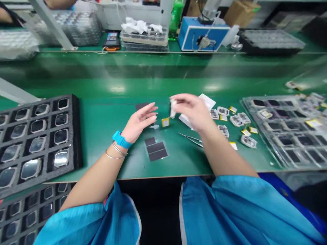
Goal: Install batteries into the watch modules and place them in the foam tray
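My left hand (pixel 141 121) hangs open above the green mat (pixel 109 136), fingers spread and holding nothing. My right hand (pixel 190 110) pinches a small white piece (pixel 173 109) between its fingertips. Between the hands lies a small yellow-edged square (pixel 165 122). Below my left hand are dark rectangular pads (pixel 155 149) on a clear backing. Steel tweezers (pixel 191 139) rest on the mat beneath my right wrist. A white sheet (pixel 206 101) is partly hidden behind my right hand. To the right lie several small flat batteries (pixel 236 120) with yellow tags (pixel 246 132).
A black foam tray of watch bodies (pixel 76 129) stands at the left, with a second tray (pixel 33 211) below it. A clear tray (pixel 288 136) lies at the right. A blue device (pixel 203 34), stacked trays and a person's forearm (pixel 60 3) are across the far bench.
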Demonstrator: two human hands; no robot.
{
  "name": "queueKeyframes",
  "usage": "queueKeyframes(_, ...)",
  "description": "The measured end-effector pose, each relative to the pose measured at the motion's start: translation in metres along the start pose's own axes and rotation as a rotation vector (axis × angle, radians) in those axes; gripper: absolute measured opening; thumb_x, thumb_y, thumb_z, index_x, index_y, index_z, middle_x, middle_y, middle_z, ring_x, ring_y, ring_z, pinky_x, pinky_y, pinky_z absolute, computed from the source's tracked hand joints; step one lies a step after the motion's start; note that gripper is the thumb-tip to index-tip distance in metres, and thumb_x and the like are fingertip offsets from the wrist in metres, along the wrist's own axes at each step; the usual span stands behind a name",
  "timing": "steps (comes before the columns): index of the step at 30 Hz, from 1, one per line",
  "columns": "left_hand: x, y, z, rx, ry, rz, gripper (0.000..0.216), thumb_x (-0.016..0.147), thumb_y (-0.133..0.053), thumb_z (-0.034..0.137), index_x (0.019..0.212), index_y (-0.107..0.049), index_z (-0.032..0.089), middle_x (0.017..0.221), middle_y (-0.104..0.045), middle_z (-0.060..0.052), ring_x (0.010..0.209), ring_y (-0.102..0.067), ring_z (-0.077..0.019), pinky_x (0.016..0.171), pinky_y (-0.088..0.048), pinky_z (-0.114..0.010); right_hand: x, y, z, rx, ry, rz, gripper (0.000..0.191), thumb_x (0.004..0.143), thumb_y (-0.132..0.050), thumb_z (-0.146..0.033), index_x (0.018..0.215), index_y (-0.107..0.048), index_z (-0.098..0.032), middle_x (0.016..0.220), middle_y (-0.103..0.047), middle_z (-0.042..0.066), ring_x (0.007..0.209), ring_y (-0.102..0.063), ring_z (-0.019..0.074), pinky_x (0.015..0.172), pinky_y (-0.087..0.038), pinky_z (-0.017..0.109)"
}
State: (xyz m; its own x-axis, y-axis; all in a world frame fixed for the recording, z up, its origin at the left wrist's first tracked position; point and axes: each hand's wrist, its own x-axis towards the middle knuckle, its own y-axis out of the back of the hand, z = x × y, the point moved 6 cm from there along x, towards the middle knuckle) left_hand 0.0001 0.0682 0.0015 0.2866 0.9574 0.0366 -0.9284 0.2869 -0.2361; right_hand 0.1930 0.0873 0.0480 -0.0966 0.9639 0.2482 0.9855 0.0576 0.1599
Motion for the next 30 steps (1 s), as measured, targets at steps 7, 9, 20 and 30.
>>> queueKeyframes(7,0.002,-0.007,-0.001,0.146,-0.067,-0.067,0.070,0.055,-0.093,0.030,0.121,-0.068,0.021,0.124,-0.069,-0.010,0.110,-0.067,-0.0272,0.096,-0.055,-0.040,-0.033,-0.050,0.016,0.085,-0.008,-0.064,0.046,0.070,-0.080,-0.039,0.108,-0.065,-0.019,0.105,-0.071,0.006,0.094,-0.069,0.0183,0.084,-0.059,0.035)
queueKeyframes(9,0.002,-0.006,0.001,0.071,-0.044,-0.064,0.064,0.056,-0.092,0.029,0.116,-0.070,0.021,0.117,-0.072,-0.009,0.105,-0.069,-0.0247,0.092,-0.057,-0.037,-0.035,-0.044,0.014,0.100,0.036,-0.006,0.039,0.076,-0.076,-0.041,0.107,-0.063,-0.021,0.105,-0.070,0.005,0.093,-0.069,0.0169,0.082,-0.059,0.033)
queueKeyframes(20,-0.006,-0.012,0.013,-0.100,-0.122,-0.092,0.048,0.057,-0.092,0.019,0.097,-0.068,0.023,0.096,-0.071,0.000,0.085,-0.068,-0.0116,0.077,-0.057,-0.021,-0.054,-0.042,-0.022,-0.355,0.521,0.043,0.004,0.087,-0.067,-0.023,0.088,-0.070,-0.021,0.094,-0.071,0.005,0.090,-0.067,0.0180,0.084,-0.056,0.037)
queueKeyframes(30,-0.010,-0.013,0.019,0.051,-0.294,-0.047,0.050,0.056,-0.094,0.022,0.097,-0.066,0.023,0.100,-0.070,-0.001,0.090,-0.069,-0.0134,0.078,-0.057,-0.022,-0.059,-0.039,-0.031,-0.399,0.704,0.099,0.012,0.087,-0.060,-0.015,0.081,-0.070,-0.018,0.091,-0.074,0.006,0.083,-0.068,0.0161,0.080,-0.056,0.034)
